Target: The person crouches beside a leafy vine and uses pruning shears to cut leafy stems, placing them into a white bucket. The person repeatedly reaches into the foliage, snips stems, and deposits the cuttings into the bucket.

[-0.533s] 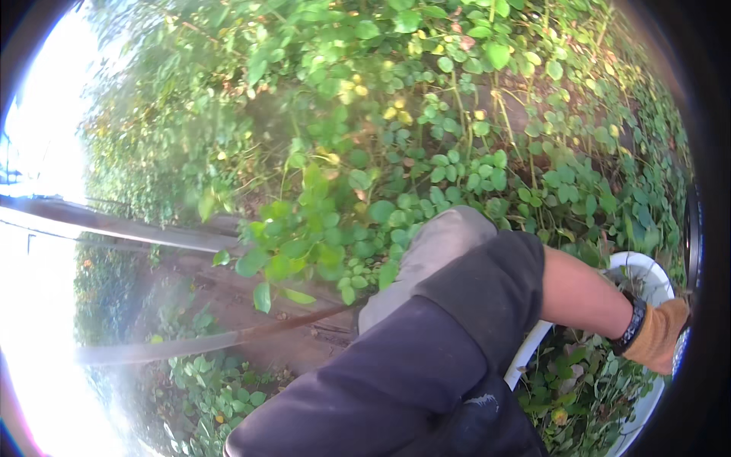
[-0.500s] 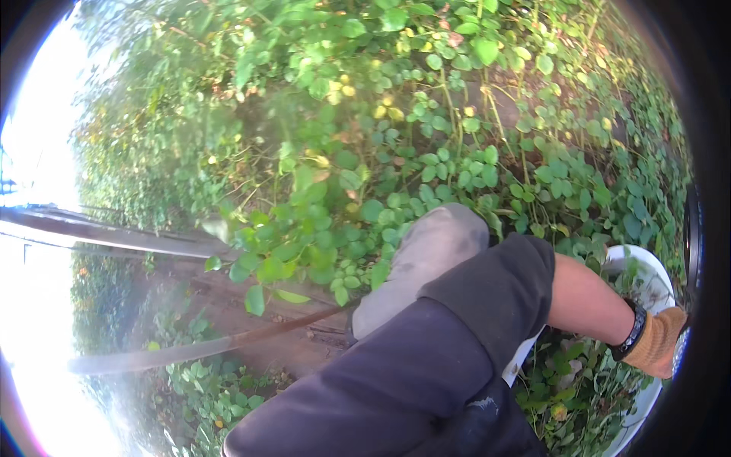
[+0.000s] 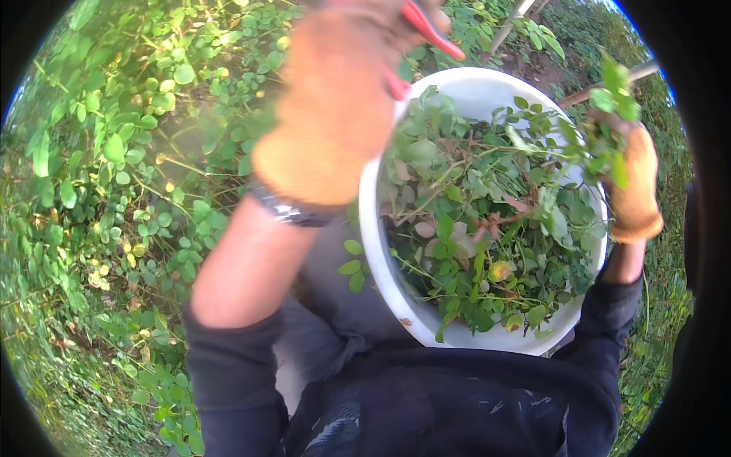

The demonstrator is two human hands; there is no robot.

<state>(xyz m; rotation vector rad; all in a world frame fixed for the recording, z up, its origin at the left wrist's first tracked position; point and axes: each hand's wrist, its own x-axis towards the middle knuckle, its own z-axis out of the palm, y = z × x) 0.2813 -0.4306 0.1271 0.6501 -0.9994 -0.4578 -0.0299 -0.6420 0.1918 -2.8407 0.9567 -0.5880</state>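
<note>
My left hand point(image 3: 327, 114), in an orange glove with a dark band at the wrist, is smeared by motion at the top, left of the bucket. Its fingers close round red-handled pruning shears point(image 3: 432, 30), whose blades I cannot see. On the bucket's right side my right hand point(image 3: 636, 179), also gloved in orange, is closed on a bunch of leafy stems point(image 3: 615, 145) at the rim. Between the hands stands a white bucket point(image 3: 371, 206), holding a heap of cut leafy stems point(image 3: 487, 221), some leaves yellowed.
Dense leafy plants point(image 3: 122, 190) fill the left side. More greenery lies beyond the right arm. Thin poles or stalks point(image 3: 506, 30) slant behind the bucket at the upper right. My grey-clad leg point(image 3: 343, 266) is beside the bucket.
The view has swung to the right, bringing the bucket to the middle. My left hand, earlier at the bucket on the far right, is now raised with the shears; my right hand has come into sight.
</note>
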